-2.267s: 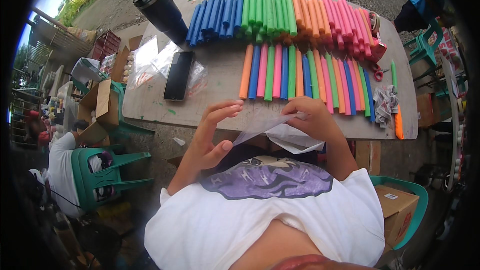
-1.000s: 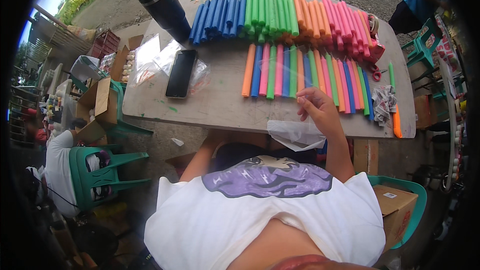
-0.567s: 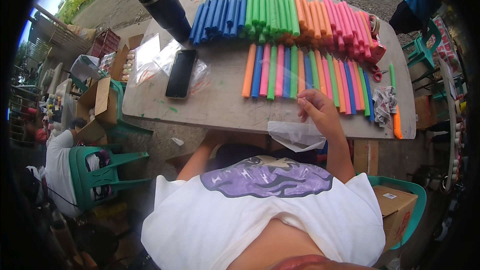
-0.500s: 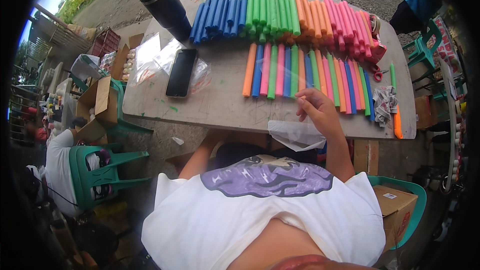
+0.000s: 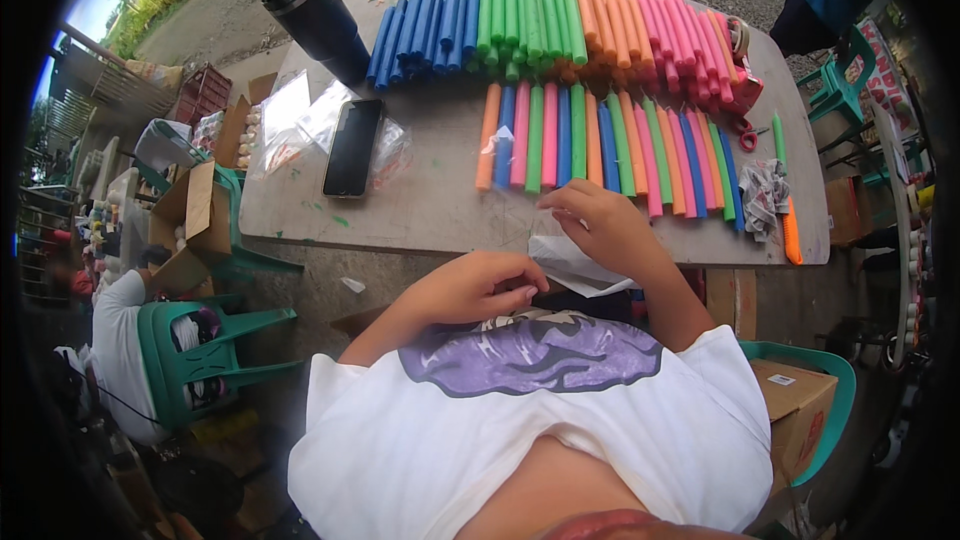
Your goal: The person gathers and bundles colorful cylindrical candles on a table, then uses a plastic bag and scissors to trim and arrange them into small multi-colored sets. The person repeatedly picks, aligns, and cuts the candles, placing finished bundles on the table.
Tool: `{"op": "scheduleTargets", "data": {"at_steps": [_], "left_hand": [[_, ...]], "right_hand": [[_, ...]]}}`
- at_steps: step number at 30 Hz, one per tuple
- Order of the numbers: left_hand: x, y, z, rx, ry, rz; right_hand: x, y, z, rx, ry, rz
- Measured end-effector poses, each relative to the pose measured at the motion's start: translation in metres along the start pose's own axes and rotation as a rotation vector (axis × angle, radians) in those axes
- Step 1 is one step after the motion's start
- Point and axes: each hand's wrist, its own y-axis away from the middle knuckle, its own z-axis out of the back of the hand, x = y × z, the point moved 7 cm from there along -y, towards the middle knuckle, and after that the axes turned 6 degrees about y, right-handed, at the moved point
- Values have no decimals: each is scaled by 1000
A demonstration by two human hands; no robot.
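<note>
A row of orange, blue, pink and green candles [image 5: 550, 135] lies side by side on the table, with a clear plastic piece [image 5: 497, 140] over its left end. My right hand [image 5: 605, 225] hovers just short of the row's near ends, fingers loosely bent and apart, with nothing visible in them. Lower and to the left, my left hand [image 5: 475, 285] is in front of my shirt, fingers curled with a gap to the thumb; it seems to hold nothing. Between the hands, a whitish plastic sheet [image 5: 575, 260] hangs at the table's near edge, partly hidden by my right hand.
Behind the row are candle piles sorted by colour: blue [image 5: 425, 30], green [image 5: 530, 20], orange [image 5: 610, 25] and pink [image 5: 690, 40]. A phone [image 5: 353, 148], dark tumbler [image 5: 316, 20] and plastic bags [image 5: 290, 125] occupy the left. Scissors [image 5: 748, 138], crumpled paper [image 5: 765, 195] and an orange cutter [image 5: 791, 230] lie right.
My left hand has come up from below the table edge into view. My right hand has shifted left and slightly down. The clear plastic now lies farther left on the row.
</note>
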Motion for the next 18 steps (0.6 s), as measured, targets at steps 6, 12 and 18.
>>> {"op": "scheduleTargets", "data": {"at_steps": [6,12,18], "left_hand": [[-89,-6,37,-510,-574,-355],[-25,12,53,-611,-91,9],[-54,7,41,-599,-649,-363]], "right_hand": [[34,-5,-5,97,139,163],[-11,10,22,-82,-475,-209],[9,3,10,-4,-230,-4]]}}
